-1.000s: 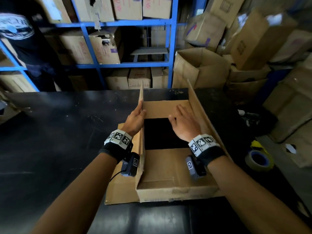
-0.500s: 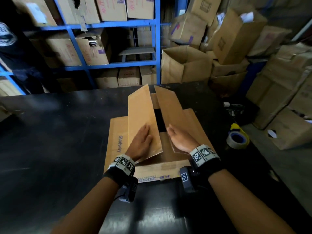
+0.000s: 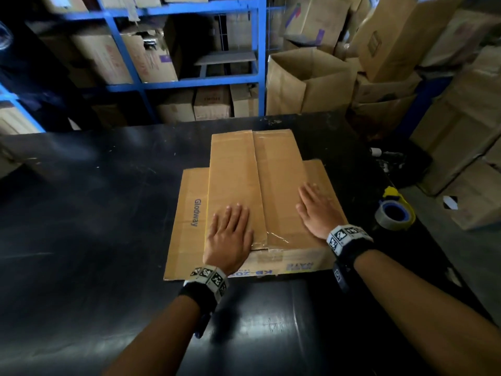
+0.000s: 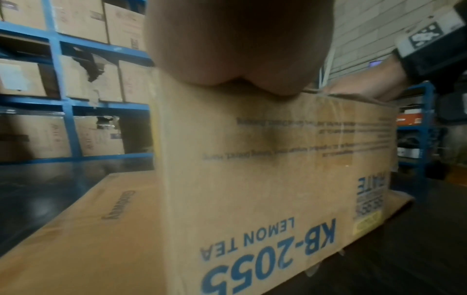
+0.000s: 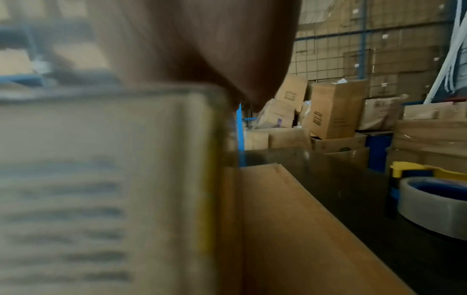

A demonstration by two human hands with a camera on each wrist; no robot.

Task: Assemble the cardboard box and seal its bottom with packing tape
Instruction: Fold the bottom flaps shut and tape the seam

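Note:
The brown cardboard box (image 3: 271, 191) stands on the black table (image 3: 95, 213) with its two long upper flaps folded flat and meeting along a centre seam. Blue print on its near wall (image 4: 267, 239) reads KB-2055 LEMON TEA, upside down. Two side flaps lie spread on the table, the left one (image 3: 187, 221) printed Glodway. My left hand (image 3: 230, 234) presses flat on the left long flap near the front edge. My right hand (image 3: 315, 210) lies flat on the right long flap by its outer edge. A tape roll (image 3: 393, 215) with a blue core sits in a yellow dispenser right of the box.
Blue metal shelving (image 3: 189, 82) packed with cartons stands behind the table. Open and stacked cartons (image 3: 311, 80) crowd the right side and far right. The tape roll (image 5: 434, 207) is close to the table's right edge. A dark-clothed person is partly visible at far left.
The two long flaps, upright a second ago, have been folded down and now lie flat and closed. Both hands have moved onto them, palms down, and spread apart.

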